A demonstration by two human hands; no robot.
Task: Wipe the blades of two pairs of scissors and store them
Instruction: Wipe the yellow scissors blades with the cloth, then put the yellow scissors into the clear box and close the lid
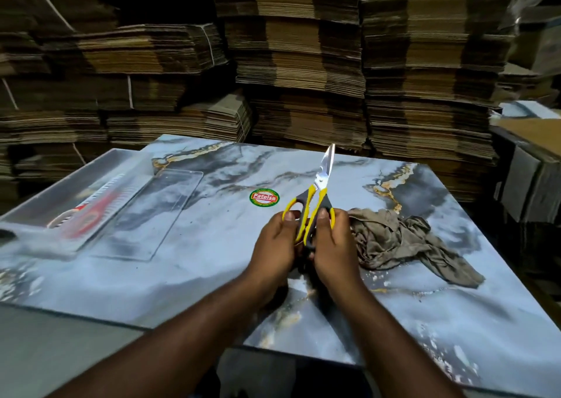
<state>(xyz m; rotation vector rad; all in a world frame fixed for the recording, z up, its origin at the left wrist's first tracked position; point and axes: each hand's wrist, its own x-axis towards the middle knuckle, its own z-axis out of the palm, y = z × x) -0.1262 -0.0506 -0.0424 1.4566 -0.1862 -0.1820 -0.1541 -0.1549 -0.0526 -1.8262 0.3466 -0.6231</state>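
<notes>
Both hands, left hand (277, 239) and right hand (329, 241), grip yellow scissors (315, 198)

Dim stacks of flattened cardboard (297, 63) (some string-tied) behind a marble-patterned table (182, 264)

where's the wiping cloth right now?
In the head view the grey-brown cloth lies crumpled on the marble-patterned table, on the person's right, just beside the right hand that holds the yellow scissors.
</notes>
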